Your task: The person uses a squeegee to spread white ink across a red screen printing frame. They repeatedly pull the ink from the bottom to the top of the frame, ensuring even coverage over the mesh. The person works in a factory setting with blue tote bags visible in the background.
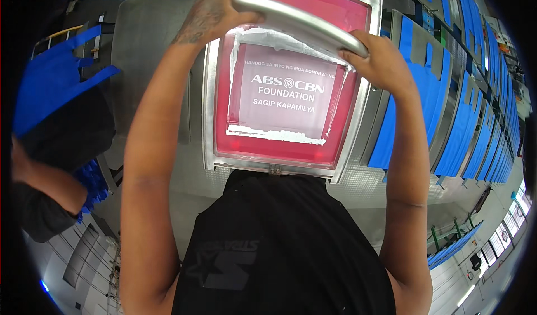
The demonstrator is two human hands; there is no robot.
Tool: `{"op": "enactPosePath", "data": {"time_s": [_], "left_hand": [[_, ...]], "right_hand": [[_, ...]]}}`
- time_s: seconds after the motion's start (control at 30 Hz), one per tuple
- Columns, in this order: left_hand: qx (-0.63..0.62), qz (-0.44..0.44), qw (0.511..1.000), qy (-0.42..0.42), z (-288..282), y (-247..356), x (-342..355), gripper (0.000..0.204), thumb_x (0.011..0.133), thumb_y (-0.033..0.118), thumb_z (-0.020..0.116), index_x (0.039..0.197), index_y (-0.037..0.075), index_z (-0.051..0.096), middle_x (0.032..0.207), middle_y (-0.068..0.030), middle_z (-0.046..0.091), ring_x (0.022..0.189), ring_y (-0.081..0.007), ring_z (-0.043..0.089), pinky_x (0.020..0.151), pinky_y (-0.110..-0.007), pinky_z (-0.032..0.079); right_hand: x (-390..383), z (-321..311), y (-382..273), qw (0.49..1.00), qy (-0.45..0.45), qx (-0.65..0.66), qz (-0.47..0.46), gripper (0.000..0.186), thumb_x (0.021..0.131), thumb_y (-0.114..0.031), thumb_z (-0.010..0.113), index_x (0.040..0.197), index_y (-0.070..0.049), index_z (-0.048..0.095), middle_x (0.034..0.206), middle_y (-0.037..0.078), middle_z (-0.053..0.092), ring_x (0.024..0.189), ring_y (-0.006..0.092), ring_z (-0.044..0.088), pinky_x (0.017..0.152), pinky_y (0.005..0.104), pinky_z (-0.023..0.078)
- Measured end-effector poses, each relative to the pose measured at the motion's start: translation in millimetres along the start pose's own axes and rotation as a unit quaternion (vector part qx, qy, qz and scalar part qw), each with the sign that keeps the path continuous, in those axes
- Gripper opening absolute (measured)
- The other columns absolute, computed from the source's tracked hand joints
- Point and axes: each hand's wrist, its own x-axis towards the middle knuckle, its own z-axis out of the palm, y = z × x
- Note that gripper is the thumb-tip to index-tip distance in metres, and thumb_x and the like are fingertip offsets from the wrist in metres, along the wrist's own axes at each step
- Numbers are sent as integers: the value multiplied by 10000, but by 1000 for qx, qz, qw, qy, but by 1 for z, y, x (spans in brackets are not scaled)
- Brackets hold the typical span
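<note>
A silver squeegee (305,23) with a rounded bar lies across the upper part of a screen-printing frame (210,113), slightly tilted. My left hand (215,12) is closed around its left end, and my right hand (386,63) grips its right end, thumb on the near side. Inside the metal frame, the pink-red screen (342,147) has a paler rectangular window (285,122) bearing white lettering. White ink (274,134) lines the window's near edge and streaks its sides, with more along the far edge below the bar. The squeegee's blade is hard to make out.
Boards carrying blue cut fabric pieces (417,91) run in a long row on the right. To the left are a bare grey board (148,63) and more blue fabric (47,85). Another person's arm (50,183) reaches in at the left edge.
</note>
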Motion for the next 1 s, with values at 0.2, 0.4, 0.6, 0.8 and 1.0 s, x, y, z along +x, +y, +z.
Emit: {"op": "enactPosePath", "data": {"time_s": [0.2, 0.4, 0.6, 0.8, 1.0], "left_hand": [[-57, -227, 959, 161, 34, -43, -126, 232, 881, 232, 761, 855, 16, 682, 776, -64, 705, 724, -172, 651, 689, -337, 527], [-281, -343, 823, -354, 144, 31, -361, 426, 1002, 393, 590, 829, 15, 684, 741, -126, 655, 736, -185, 616, 726, -384, 495], [-350, -447, 761, -313, 177, 60, -373, 513, 973, 455, 632, 728, 6, 605, 630, -35, 519, 636, -129, 477, 604, -351, 422], [-355, -408, 807, -238, 204, 56, -403, 495, 937, 379, 712, 650, 19, 532, 559, 20, 386, 557, -95, 352, 494, -323, 327], [-407, -436, 774, -212, 179, 77, -394, 488, 941, 331, 712, 612, 22, 528, 527, 15, 415, 540, -62, 380, 492, -303, 328]], "right_hand": [[-62, 36, 34, 962, 82, 235, 109, 483, 874, -380, 735, 1088, 50, 684, 910, 224, 721, 855, 278, 713, 797, 387, 537], [-27, 13, 42, 983, 23, 151, 97, 472, 848, -378, 755, 1051, 45, 702, 890, 221, 718, 801, 271, 699, 764, 374, 531], [62, 11, 40, 996, -60, 4, -62, 449, 812, -378, 774, 1048, -1, 713, 876, 190, 709, 836, 318, 696, 781, 401, 517], [100, 16, 41, 984, -141, -29, -101, 513, 799, -383, 777, 1124, 5, 696, 993, 210, 713, 936, 335, 684, 856, 396, 511], [121, 25, 22, 981, -125, -91, -119, 546, 789, -374, 793, 1167, 4, 681, 1006, 191, 716, 944, 308, 684, 873, 381, 507]]}}
